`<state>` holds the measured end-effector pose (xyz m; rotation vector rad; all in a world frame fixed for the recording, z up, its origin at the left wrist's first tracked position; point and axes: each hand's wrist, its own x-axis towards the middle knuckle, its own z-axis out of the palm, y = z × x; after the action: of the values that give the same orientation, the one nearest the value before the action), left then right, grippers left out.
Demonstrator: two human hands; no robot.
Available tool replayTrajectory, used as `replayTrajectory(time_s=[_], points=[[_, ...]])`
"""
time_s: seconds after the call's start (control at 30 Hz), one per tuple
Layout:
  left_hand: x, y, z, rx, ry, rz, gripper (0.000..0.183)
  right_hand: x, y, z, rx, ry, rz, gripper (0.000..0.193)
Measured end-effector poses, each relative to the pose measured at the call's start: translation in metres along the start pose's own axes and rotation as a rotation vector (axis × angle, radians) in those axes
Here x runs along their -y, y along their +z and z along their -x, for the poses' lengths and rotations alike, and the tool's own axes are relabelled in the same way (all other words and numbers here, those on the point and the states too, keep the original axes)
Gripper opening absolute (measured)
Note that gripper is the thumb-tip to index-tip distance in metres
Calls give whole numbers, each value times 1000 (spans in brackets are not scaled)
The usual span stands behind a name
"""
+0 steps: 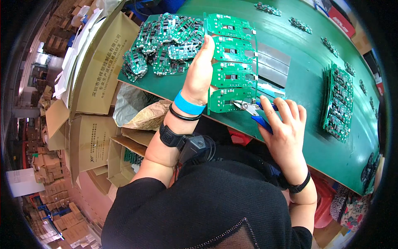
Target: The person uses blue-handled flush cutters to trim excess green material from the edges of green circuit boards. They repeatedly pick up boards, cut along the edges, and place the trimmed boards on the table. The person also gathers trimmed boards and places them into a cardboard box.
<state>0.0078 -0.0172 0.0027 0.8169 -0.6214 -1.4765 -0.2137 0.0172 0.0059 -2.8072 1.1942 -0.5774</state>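
Observation:
A green circuit board panel of several joined boards stands out over the near edge of the table. My left hand grips it along its left edge rail, with the fingers partly hidden behind it. In my right hand is a pair of side cutters with blue handles. Their metal jaws lie at the nearest board of the panel, by its right-hand side. Whether the blades touch the board I cannot tell. To the left of the panel lies a heap of loose circuit boards.
A stack of uncut board panels stands on the right of the green table. Small boards lie in a row along its far side. Grey strips sit behind the panel. Open cardboard boxes crowd the left.

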Motion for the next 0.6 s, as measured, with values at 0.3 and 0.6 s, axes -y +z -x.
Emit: replayTrajectory(time_s=[0.3,0.6], points=[[-2,-3,0,5,-10,39,57,-4,2,-1,-34,-44,-1,67],[-4,-6,4,17,15,-11,59,-4,11,1,-127,-8,-107,57]])
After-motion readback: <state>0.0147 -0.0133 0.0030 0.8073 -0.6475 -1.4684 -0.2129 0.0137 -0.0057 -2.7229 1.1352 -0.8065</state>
